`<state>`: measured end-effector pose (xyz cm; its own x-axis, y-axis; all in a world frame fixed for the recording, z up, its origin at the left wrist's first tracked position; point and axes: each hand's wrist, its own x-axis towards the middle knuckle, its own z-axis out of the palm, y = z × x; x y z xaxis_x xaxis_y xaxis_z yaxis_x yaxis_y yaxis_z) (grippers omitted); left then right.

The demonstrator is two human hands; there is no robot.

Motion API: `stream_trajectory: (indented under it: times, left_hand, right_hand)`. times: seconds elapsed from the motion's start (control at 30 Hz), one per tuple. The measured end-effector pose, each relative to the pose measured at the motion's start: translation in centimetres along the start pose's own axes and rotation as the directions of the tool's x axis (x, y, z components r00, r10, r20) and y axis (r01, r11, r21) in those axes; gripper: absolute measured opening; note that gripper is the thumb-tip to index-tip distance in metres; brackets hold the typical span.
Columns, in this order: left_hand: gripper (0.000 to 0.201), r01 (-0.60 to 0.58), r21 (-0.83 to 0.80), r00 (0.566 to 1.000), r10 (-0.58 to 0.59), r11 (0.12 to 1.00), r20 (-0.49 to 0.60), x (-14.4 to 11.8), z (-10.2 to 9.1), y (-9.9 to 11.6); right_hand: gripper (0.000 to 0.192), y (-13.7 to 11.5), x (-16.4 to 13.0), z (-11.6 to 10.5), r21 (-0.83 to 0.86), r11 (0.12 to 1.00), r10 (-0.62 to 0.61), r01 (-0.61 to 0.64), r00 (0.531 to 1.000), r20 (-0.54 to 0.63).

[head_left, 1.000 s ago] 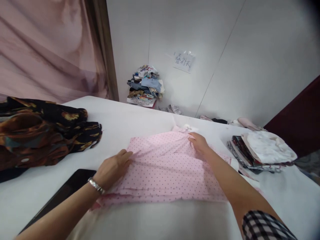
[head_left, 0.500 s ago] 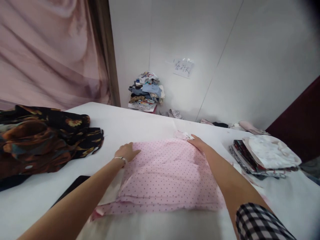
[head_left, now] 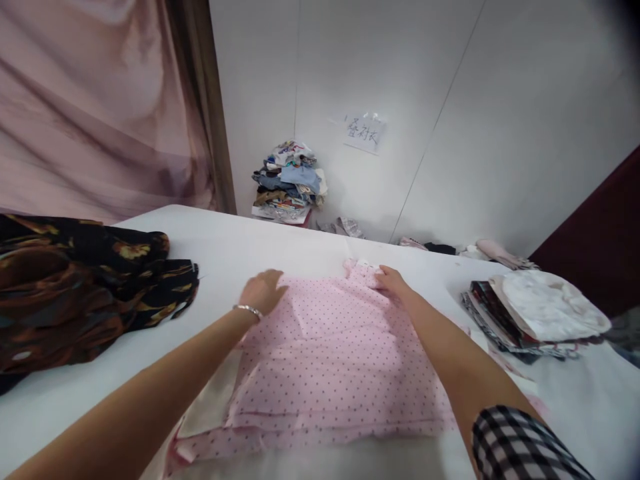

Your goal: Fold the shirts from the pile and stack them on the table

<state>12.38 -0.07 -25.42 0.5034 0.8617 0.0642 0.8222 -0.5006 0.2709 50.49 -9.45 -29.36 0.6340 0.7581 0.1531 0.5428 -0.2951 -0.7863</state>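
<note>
A pink dotted shirt (head_left: 340, 360) lies spread and partly folded in front of me, its small collar end at the top. My left hand (head_left: 263, 291), with a bracelet on the wrist, has fingers and thumb closed on its upper left corner. Beside the collar, my right hand (head_left: 394, 281) grips the cloth at the upper right. A pale board-like piece (head_left: 213, 393) shows along the shirt's left side, partly covered by it.
Dark floral and brown garments (head_left: 100, 287) are heaped at the left. A stack of folded clothes (head_left: 543, 313) sits on the white table (head_left: 225, 240) at the right. Beyond the far edge stands a clothing pile (head_left: 290, 183), below a handwritten paper sign (head_left: 364, 133) on the wall.
My left hand has shifted slightly right and up with the shirt's corner, and a crease has formed beside it. The right hand stays near the collar. The view has shifted slightly.
</note>
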Motion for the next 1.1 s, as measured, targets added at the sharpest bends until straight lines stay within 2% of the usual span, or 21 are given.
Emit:
stream_trajectory:
  times: [0.07,0.13,0.23,0.3,0.4,0.47,0.53,0.6,0.63,0.67,0.7,0.73,0.77,0.8,0.83,0.9,0.93,0.97,1.03,1.1]
  left_hand:
    - [0.051,-0.124,-0.097,0.987,0.133,0.988,0.089,-2.4,1.9,1.7]
    - [0.055,-0.211,-0.099,0.96,0.225,0.972,0.164,-4.3,3.6,2.8]
    - [0.059,-0.256,-0.051,0.943,0.261,0.965,0.205,-5.6,5.0,3.0]
    - [0.058,-0.238,-0.064,0.947,0.246,0.969,0.207,-5.5,5.2,2.6]
    - [0.054,-0.153,-0.164,0.965,0.183,0.974,0.188,-4.9,4.4,2.3]
    - [0.057,-0.089,-0.286,0.98,0.135,0.954,0.147,-4.6,3.2,2.7]
    - [0.065,-0.046,-0.421,0.993,0.087,0.906,0.081,-4.5,1.7,3.8]
    - [0.08,-0.056,-0.524,0.998,0.061,0.85,-0.008,-4.4,0.1,5.6]
    - [0.089,-0.079,-0.566,0.997,0.059,0.821,-0.053,-4.4,-0.6,6.6]
    - [0.094,-0.111,-0.61,0.993,0.071,0.785,-0.089,-4.3,-1.1,7.7]
    - [0.093,-0.136,-0.665,0.991,0.085,0.735,-0.108,-4.2,-1.4,8.6]
    - [0.085,-0.136,-0.731,0.991,0.088,0.668,-0.103,-4.1,-1.6,9.4]
    - [0.071,-0.108,-0.805,0.994,0.076,0.584,-0.078,-3.8,-1.7,10.1]
    - [0.056,-0.066,-0.869,0.997,0.056,0.491,-0.044,-3.5,-1.7,10.6]
    - [0.044,-0.023,-0.916,0.999,0.032,0.401,-0.01,-3.1,-1.8,10.9]
    - [0.03,0.035,-0.962,0.999,-0.005,0.272,0.036,-2.0,-2.0,11.3]
    - [0.028,0.038,-0.971,0.999,-0.012,0.236,0.037,-1.3,-2.3,11.4]
    - [0.028,0.033,-0.976,0.999,-0.016,0.215,0.03,-0.5,-2.6,11.6]
    - [0.028,0.029,-0.983,0.999,-0.022,0.181,0.026,1.2,-3.5,12.3]
    - [0.028,0.031,-0.989,0.999,-0.029,0.144,0.027,2.9,-4.5,13.3]
  right_hand:
    - [0.037,-0.7,0.3,0.4,0.05,0.998,0.05,-0.049,0.999,-0.012]
    - [0.041,-2.1,0.7,0.5,0.112,0.991,0.083,-0.077,0.996,-0.044]
    - [0.052,-5.0,1.3,-0.2,0.203,0.978,0.069,-0.044,0.991,-0.117]
    - [0.059,-7.1,1.5,-1.5,0.307,0.951,-0.001,0.046,0.99,-0.144]
    - [0.065,-9.7,0.8,-3.9,0.488,0.837,-0.186,0.247,0.968,-0.171]
    - [0.064,-11.0,-1.1,-5.2,0.515,0.788,-0.299,0.337,0.941,-0.157]
    - [0.059,-12.2,-4.3,-5.7,0.465,0.799,-0.38,0.381,0.92,-0.099]
    - [0.052,-13.3,-8.7,-5.5,0.382,0.827,-0.456,0.412,0.89,0.027]
    - [0.05,-13.8,-11.1,-5.2,0.343,0.832,-0.502,0.437,0.855,0.129]
    - [0.049,-14.2,-13.3,-4.8,0.322,0.817,-0.559,0.478,0.792,0.245]
    - [0.048,-14.4,-15.3,-4.4,0.32,0.781,-0.624,0.536,0.694,0.358]
    - [0.049,-14.3,-16.7,-4.2,0.329,0.74,-0.671,0.587,0.608,0.424]
    - [0.048,-14.0,-17.6,-4.1,0.329,0.716,-0.692,0.616,0.567,0.446]
    - [0.045,-13.3,-17.9,-4.2,0.309,0.721,-0.688,0.62,0.588,0.426]
    - [0.042,-12.3,-17.5,-4.5,0.263,0.758,-0.651,0.597,0.665,0.367]
    - [0.039,-9.6,-15.2,-5.6,0.095,0.886,-0.463,0.453,0.864,0.197]
    - [0.04,-8.1,-13.6,-6.4,-0.03,0.933,-0.351,0.358,0.928,0.125]
    - [0.043,-6.4,-11.9,-7.0,-0.194,0.947,-0.242,0.255,0.966,0.09]
    - [0.048,-3.4,-8.9,-8.1,-0.503,0.859,-0.043,0.094,0.993,0.113]
    - [0.046,-1.0,-6.8,-8.7,-0.624,0.781,0.056,0.036,0.99,0.127]
